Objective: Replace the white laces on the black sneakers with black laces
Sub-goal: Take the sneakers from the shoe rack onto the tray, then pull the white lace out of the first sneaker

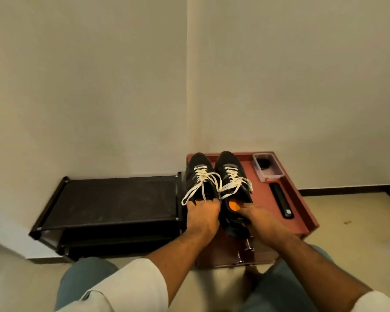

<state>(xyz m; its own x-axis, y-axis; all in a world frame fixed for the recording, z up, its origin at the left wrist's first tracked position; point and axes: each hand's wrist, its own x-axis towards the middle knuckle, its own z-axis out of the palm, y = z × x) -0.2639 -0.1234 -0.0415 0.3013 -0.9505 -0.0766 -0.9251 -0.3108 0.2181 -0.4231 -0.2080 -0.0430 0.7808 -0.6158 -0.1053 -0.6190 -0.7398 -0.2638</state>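
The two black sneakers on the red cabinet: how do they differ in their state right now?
The left sneaker is gripped at its heel by the left hand; the right sneaker by the right hand. The orange lining shows more in the right sneaker than in the left. Both are black, side by side with toes to the wall, with white laces untied but threaded.

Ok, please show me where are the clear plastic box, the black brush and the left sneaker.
clear plastic box [277, 171]: head view, on its right wall.
black brush [280, 200]: head view, on the middle of its long body.
left sneaker [200, 162]: head view, on its black toe.
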